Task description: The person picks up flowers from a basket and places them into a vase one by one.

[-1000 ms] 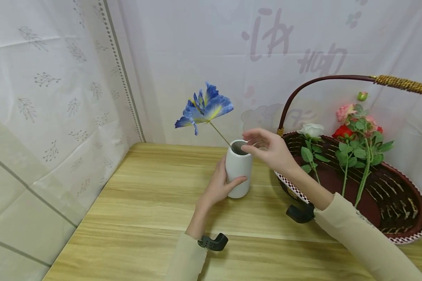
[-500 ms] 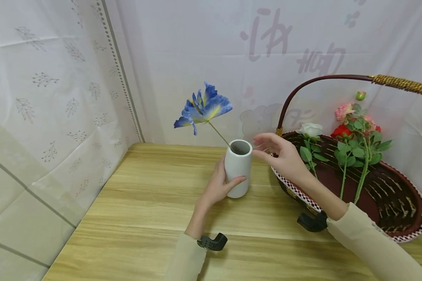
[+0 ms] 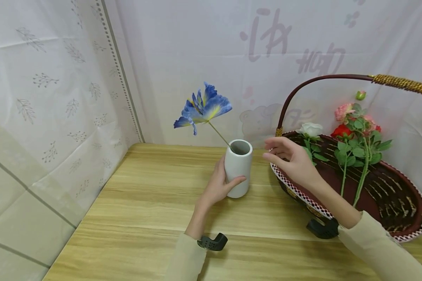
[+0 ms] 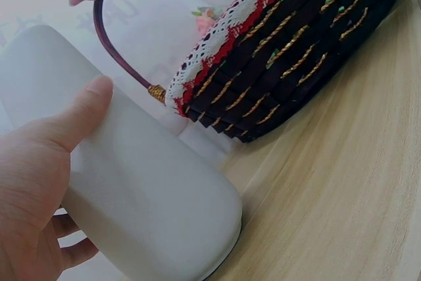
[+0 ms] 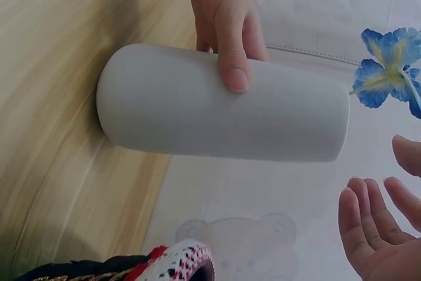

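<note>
A white vase (image 3: 238, 171) stands upright on the wooden table. My left hand (image 3: 220, 183) grips it from the left, thumb (image 4: 92, 106) across the front and fingers wrapped behind. One blue flower (image 3: 204, 107) with yellow streaks leans left out of the vase, its stem inside the mouth. To the right of the vase, my right hand (image 3: 292, 160) hovers beside the basket's near left rim, fingers loosely bent and holding nothing. In the right wrist view that hand's relaxed fingers (image 5: 368, 215) are apart from the vase.
A dark woven basket (image 3: 401, 195) with lace trim and an arched handle (image 3: 323, 78) stands at the right. In it lie a white rose (image 3: 310, 130), a red rose (image 3: 342, 132) and pink flowers (image 3: 344, 112) with leafy stems. White printed cloth (image 3: 183, 47) hangs behind the table.
My right hand has drawn back from the vase mouth, moving right toward the basket. The left hand, vase and blue flower have stayed in place.
</note>
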A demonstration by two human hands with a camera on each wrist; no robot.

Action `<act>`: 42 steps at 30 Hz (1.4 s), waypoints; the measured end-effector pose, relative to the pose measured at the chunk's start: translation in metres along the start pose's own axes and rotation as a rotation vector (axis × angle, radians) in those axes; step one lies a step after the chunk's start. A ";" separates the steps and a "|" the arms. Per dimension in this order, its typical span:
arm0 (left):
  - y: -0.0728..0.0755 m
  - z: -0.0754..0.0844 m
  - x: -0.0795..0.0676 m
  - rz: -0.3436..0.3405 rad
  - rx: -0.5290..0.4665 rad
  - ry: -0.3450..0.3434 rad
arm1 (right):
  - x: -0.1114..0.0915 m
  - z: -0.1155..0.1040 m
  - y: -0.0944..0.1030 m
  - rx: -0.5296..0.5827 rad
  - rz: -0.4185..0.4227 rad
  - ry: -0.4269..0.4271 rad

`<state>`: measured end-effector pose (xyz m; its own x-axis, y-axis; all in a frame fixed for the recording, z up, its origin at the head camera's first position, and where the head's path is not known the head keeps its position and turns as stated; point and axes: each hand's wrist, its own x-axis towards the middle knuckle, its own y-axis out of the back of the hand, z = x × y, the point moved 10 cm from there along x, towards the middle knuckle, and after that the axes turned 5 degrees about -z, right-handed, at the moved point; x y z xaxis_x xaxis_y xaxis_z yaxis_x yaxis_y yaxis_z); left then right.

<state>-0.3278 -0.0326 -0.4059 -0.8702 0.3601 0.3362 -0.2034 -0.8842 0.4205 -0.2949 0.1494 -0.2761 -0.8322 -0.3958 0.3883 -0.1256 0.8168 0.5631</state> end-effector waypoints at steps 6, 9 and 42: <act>-0.001 -0.001 0.000 -0.002 0.005 0.000 | -0.007 0.002 0.008 -0.013 0.009 -0.016; -0.002 -0.002 0.000 -0.005 0.008 0.006 | -0.011 0.004 0.014 -0.022 0.021 -0.028; -0.002 -0.001 -0.001 -0.001 -0.015 -0.016 | -0.066 0.058 0.103 -0.069 0.159 -0.227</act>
<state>-0.3272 -0.0311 -0.4082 -0.8627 0.3654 0.3496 -0.2108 -0.8882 0.4082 -0.2845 0.2839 -0.2854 -0.9391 -0.1545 0.3071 0.0469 0.8273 0.5598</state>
